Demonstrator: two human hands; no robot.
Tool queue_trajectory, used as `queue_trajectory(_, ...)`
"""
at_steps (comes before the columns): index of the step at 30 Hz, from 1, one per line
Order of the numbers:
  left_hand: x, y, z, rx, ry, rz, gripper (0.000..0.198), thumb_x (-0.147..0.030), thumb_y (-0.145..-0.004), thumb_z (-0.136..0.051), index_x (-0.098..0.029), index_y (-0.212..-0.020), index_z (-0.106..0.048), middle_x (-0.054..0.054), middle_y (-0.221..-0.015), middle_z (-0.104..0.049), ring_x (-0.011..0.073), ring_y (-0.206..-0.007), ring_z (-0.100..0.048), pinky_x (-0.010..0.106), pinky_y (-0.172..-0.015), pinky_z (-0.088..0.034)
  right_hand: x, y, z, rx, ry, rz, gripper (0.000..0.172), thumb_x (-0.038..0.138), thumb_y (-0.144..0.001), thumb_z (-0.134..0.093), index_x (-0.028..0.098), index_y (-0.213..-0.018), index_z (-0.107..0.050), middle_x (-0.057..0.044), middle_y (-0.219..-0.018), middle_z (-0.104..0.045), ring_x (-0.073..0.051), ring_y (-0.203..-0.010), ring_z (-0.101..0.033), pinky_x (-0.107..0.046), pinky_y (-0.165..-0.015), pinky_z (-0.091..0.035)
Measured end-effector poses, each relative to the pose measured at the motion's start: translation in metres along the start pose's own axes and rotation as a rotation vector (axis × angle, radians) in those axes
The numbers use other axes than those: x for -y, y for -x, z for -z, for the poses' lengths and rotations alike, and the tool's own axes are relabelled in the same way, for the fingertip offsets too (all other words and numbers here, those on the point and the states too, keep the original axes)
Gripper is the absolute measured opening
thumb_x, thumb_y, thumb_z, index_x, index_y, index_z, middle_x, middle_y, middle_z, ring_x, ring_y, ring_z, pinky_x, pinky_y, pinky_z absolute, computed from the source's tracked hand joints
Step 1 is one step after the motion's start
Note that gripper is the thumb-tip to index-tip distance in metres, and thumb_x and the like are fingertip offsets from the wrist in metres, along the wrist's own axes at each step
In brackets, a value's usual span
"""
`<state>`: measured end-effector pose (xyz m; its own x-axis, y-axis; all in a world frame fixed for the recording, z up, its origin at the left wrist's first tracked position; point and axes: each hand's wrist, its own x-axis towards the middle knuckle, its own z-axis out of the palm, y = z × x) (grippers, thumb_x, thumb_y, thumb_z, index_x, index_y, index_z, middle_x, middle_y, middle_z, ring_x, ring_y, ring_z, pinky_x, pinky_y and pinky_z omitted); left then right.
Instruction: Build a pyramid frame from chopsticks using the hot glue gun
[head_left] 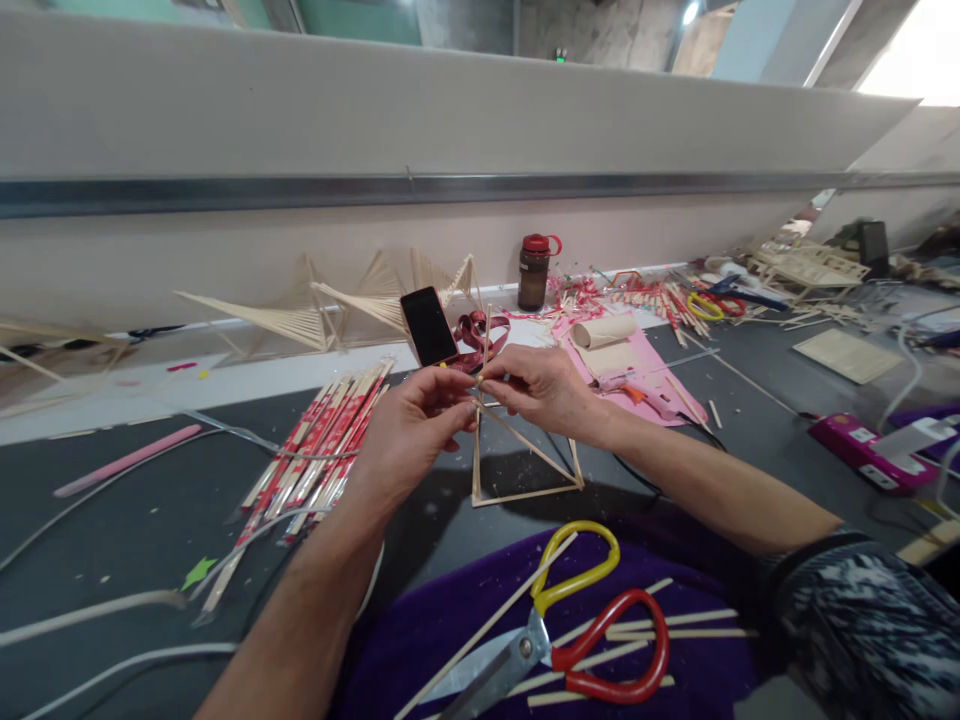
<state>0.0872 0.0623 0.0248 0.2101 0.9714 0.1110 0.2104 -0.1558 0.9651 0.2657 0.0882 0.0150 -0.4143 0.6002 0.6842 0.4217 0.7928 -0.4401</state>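
Above the dark table, a small frame of thin wooden sticks [525, 496] stands on a triangular base. My left hand [420, 415] is closed at its upper joint, thumb and forefinger curled around the stick ends. From the other side, my right hand [544, 390] pinches the same joint; the fingers partly hide it. One stick [488, 328] juts up above my fingertips. Scissors [534, 640] with one yellow and one red handle lie on the purple cloth [420, 600] in my lap, among several loose sticks [682, 632].
Wrapped chopsticks [315, 440] lie on the left near white cables [97, 608]. Behind are a phone [429, 325], a bottle [534, 275] and fanned stick models [277, 315]. A glue gun [641, 393] rests on pink paper [664, 358]; a magenta power strip [862, 450] is at right.
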Motion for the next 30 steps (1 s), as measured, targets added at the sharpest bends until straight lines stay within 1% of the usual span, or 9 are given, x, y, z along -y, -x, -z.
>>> queue_trajectory(3,-0.001,0.0009,-0.0004,-0.01,0.007,0.008,0.025,-0.028,-0.069,-0.069,-0.018,-0.09,-0.06,-0.001,-0.069,-0.063,0.0133,-0.062,-0.062,0.019,-0.044,-0.044,0.0,-0.0006,0.0,-0.008,0.01,0.038,0.011,0.018,-0.085,-0.054,0.015,-0.084,-0.065,-0.001,-0.073,-0.063,-0.008,-0.065,-0.055,-0.019,-0.059,-0.041)
queue_trajectory(8,-0.0007,0.0012,-0.0003,-0.009,0.009,0.001,0.024,-0.027,-0.07,-0.069,-0.018,-0.09,-0.058,-0.002,-0.07,-0.063,0.0129,-0.062,-0.063,0.018,-0.043,-0.043,-0.0008,-0.0016,-0.0007,-0.03,0.022,0.084,0.009,0.016,-0.084,-0.056,0.013,-0.081,-0.064,-0.001,-0.069,-0.062,-0.007,-0.062,-0.053,-0.019,-0.057,-0.039)
queue_trajectory(13,0.0004,0.0005,0.0012,0.007,-0.013,-0.023,0.024,-0.027,-0.071,-0.069,-0.017,-0.091,-0.059,0.0,-0.074,-0.064,0.0131,-0.063,-0.063,0.018,-0.044,-0.045,-0.003,-0.001,-0.0002,-0.015,0.032,0.078,0.009,0.015,-0.083,-0.056,0.012,-0.082,-0.064,0.0,-0.069,-0.062,-0.007,-0.06,-0.052,-0.018,-0.056,-0.037)
queue_trajectory(16,0.001,0.0008,0.002,0.005,-0.012,-0.03,0.024,-0.028,-0.071,-0.07,-0.017,-0.091,-0.059,0.0,-0.074,-0.065,0.0136,-0.063,-0.064,0.018,-0.043,-0.045,-0.0045,-0.0007,-0.0004,-0.023,0.041,0.086,0.011,0.016,-0.084,-0.055,0.011,-0.083,-0.065,-0.001,-0.07,-0.063,-0.007,-0.062,-0.053,-0.018,-0.058,-0.038)
queue_trajectory(19,0.0019,0.001,0.0025,0.0,-0.018,-0.037,0.025,-0.029,-0.071,-0.071,-0.017,-0.091,-0.06,0.0,-0.074,-0.065,0.0143,-0.062,-0.065,0.018,-0.042,-0.045,-0.006,-0.001,-0.0013,-0.031,0.059,0.124,0.012,0.017,-0.085,-0.055,0.011,-0.082,-0.065,-0.001,-0.073,-0.065,-0.007,-0.065,-0.054,-0.019,-0.06,-0.038)
queue_trajectory(22,0.0022,0.0013,0.003,0.004,-0.028,-0.057,0.026,-0.029,-0.07,-0.072,-0.018,-0.091,-0.061,0.0,-0.076,-0.066,0.0143,-0.062,-0.065,0.018,-0.043,-0.046,-0.0077,-0.0012,-0.0018,-0.015,0.071,0.154,0.013,0.018,-0.086,-0.054,0.012,-0.083,-0.065,-0.001,-0.074,-0.065,-0.007,-0.067,-0.055,-0.019,-0.061,-0.038)
queue_trajectory(26,0.0015,0.0025,0.0029,0.012,-0.034,-0.068,0.026,-0.029,-0.071,-0.072,-0.018,-0.092,-0.062,0.001,-0.078,-0.067,0.0137,-0.061,-0.065,0.018,-0.043,-0.046,-0.0083,-0.0008,-0.0013,0.005,0.075,0.158,0.014,0.019,-0.087,-0.053,0.012,-0.084,-0.065,-0.002,-0.076,-0.066,-0.008,-0.068,-0.055,-0.02,-0.063,-0.039)
queue_trajectory(30,0.002,0.0037,0.0024,-0.006,-0.023,-0.072,0.026,-0.029,-0.07,-0.073,-0.017,-0.09,-0.062,0.001,-0.077,-0.068,0.0135,-0.06,-0.065,0.018,-0.042,-0.045,-0.007,-0.0008,-0.0006,0.016,0.076,0.163,0.014,0.018,-0.086,-0.053,0.011,-0.083,-0.065,-0.002,-0.076,-0.066,-0.008,-0.069,-0.056,-0.02,-0.063,-0.039)
